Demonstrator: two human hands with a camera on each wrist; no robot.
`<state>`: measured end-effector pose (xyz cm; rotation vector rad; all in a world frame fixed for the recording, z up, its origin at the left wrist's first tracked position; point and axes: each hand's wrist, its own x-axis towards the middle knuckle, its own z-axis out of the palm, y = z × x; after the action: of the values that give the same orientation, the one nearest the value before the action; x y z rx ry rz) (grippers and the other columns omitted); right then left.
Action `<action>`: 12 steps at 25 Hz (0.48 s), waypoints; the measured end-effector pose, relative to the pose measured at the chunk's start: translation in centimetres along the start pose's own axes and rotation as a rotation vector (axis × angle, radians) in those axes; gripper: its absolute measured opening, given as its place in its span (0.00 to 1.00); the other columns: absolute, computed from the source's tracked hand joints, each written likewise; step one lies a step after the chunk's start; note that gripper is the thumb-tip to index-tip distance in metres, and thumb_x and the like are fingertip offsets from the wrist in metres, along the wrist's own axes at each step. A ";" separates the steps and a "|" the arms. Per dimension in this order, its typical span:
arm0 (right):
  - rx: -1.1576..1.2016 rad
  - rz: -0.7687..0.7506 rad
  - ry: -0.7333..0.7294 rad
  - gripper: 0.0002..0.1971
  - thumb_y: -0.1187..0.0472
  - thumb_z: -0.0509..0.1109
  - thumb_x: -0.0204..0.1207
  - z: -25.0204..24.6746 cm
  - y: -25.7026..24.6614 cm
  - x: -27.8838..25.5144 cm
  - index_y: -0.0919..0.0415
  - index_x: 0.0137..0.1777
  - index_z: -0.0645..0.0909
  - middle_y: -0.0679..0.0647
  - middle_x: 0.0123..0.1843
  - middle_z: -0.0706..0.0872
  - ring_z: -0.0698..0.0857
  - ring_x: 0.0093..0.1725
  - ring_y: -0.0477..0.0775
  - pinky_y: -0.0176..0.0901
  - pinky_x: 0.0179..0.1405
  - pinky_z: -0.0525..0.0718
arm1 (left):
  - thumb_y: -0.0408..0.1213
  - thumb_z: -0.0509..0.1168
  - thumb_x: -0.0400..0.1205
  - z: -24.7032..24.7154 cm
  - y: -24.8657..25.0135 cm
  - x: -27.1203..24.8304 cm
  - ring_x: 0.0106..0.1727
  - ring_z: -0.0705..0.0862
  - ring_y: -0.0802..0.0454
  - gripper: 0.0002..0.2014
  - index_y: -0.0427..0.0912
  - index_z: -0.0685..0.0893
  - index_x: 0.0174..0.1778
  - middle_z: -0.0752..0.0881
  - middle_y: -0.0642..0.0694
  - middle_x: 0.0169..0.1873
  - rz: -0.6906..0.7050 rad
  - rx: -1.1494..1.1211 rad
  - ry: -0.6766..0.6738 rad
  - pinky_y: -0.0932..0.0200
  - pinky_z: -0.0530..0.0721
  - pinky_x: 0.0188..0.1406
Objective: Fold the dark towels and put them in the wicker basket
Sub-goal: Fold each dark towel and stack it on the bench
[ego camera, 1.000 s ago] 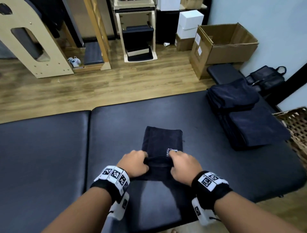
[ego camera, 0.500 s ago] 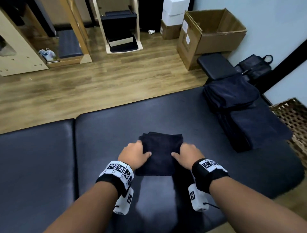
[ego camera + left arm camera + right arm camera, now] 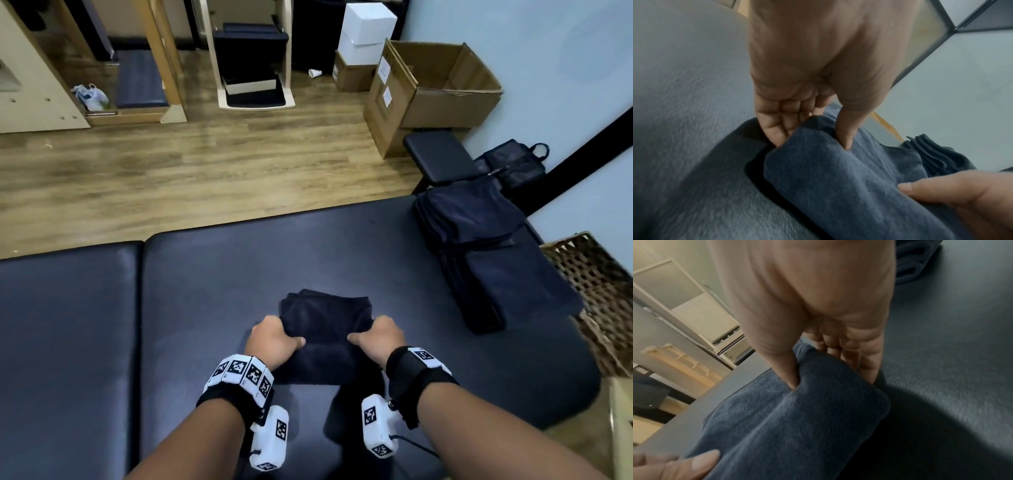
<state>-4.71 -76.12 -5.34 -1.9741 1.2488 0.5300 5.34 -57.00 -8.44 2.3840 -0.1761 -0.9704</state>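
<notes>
A dark folded towel (image 3: 325,329) lies on the black padded table (image 3: 239,281) just in front of me. My left hand (image 3: 274,337) grips its left edge, thumb on top and fingers tucked under (image 3: 777,129). My right hand (image 3: 378,337) grips the right edge the same way, thumb pressed into the cloth (image 3: 789,374). The near part of the towel (image 3: 838,178) is raised off the table between both hands. A stack of dark towels (image 3: 479,253) sits at the table's right end. The wicker basket (image 3: 596,294) stands past the table's right edge, partly cut off.
Beyond the table is wooden floor with an open cardboard box (image 3: 438,92), white boxes (image 3: 366,34), a black stool (image 3: 438,157), a black bag (image 3: 517,164) and wooden frames (image 3: 164,68) at the back. A seam (image 3: 138,342) splits the table into two pads.
The long towel strip has been folded over on itself into a short thick bundle. Both hands shifted from its near end to its left and right sides and now lift it.
</notes>
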 end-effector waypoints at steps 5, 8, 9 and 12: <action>-0.051 -0.106 -0.068 0.13 0.54 0.73 0.65 -3.3 2.9 1.2 0.55 0.49 0.82 0.51 0.48 0.89 0.87 0.50 0.57 0.49 0.54 0.88 | 0.46 0.75 0.67 3.1 2.6 -1.6 0.46 0.87 0.45 0.11 0.44 0.82 0.34 0.90 0.47 0.39 -0.032 0.002 -0.020 0.57 0.83 0.45; -0.098 -0.218 -0.061 0.12 0.57 0.69 0.66 -6.3 5.2 2.5 0.58 0.48 0.82 0.56 0.50 0.89 0.86 0.55 0.62 0.50 0.56 0.87 | 0.45 0.73 0.60 5.5 5.5 -2.5 0.44 0.89 0.47 0.12 0.43 0.86 0.36 0.90 0.49 0.34 -0.053 -0.084 -0.009 0.54 0.87 0.46; -0.115 -0.258 -0.059 0.11 0.58 0.68 0.66 -7.6 6.3 3.2 0.59 0.48 0.81 0.57 0.51 0.88 0.85 0.56 0.63 0.49 0.55 0.86 | 0.43 0.73 0.59 6.8 6.6 -2.8 0.44 0.89 0.49 0.14 0.44 0.86 0.38 0.91 0.50 0.35 -0.052 -0.122 0.005 0.54 0.87 0.46; -0.175 -0.357 -0.139 0.10 0.59 0.69 0.68 -11.9 10.3 5.0 0.60 0.49 0.79 0.59 0.54 0.88 0.84 0.59 0.64 0.47 0.55 0.84 | 0.38 0.75 0.58 11.7 10.6 -4.8 0.45 0.89 0.49 0.18 0.45 0.84 0.43 0.90 0.50 0.38 -0.042 -0.118 0.064 0.57 0.85 0.41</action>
<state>-12.20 -90.87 -4.63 -2.2018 0.7629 0.5983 -5.23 -69.52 -6.64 2.3149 -0.0444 -0.8972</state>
